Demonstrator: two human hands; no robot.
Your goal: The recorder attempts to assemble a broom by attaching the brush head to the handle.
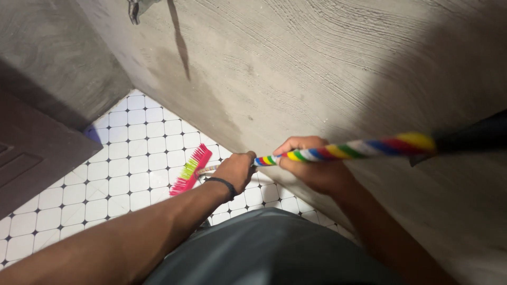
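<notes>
The rough grey plaster wall point(327, 68) fills most of your view and runs down to meet the white tiled floor point(127, 153) along a slanting seam, so you stand tight against that corner and look almost straight down. A dark door point(31, 158) closes off the far left side, with a second grey wall face above it, which leaves only a narrow strip of tile to work on. Your grey shirt point(269, 248) sits at the bottom edge, showing how far you lean over.

The long broom handle point(343, 150), wrapped in coloured stripes, crosses from the right edge down toward the floor at a shallow slant, a slope that keeps the head low along the base of the wall. Your right hand point(311, 161) grips it higher up, fingers curled fully round the striped part, so it can steer and bear the weight. Your left hand point(235, 171), with a dark band point(222, 184) at the wrist, is wrapped closed round the lower end of the handle near the head, which presses the bristles down.

The brush head point(191, 170), pink with a patch of yellow-green bristles, lies on the tiles just beside the seam with the wall, its bristles turned toward the open floor
</notes>
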